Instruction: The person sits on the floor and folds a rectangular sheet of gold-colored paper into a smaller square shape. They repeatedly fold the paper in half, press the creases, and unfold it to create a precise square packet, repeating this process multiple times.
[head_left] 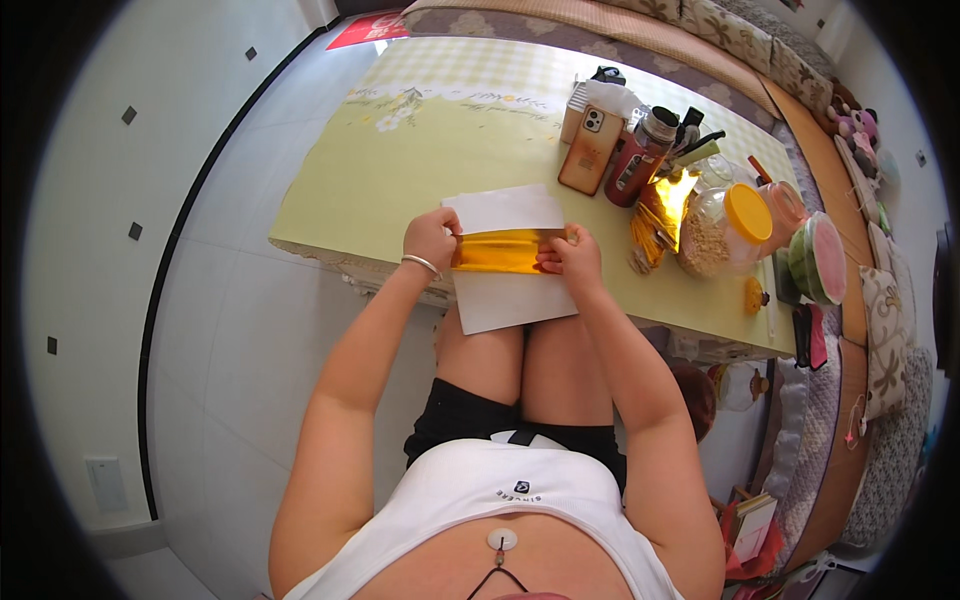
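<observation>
Gold, probably light, slippery, easily creased: grip the foil by its ends, as pinched in curled left hand and right hand, with white paper between them.

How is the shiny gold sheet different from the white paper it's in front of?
The gold sheet gleams golden yellow; the white paper is pale and not shiny.

The gold sheet looks like a narrow band, while the white paper is bigger from top to bottom, showing above and below the gold sheet in the picture.

Both look thin, like sheets.
</observation>
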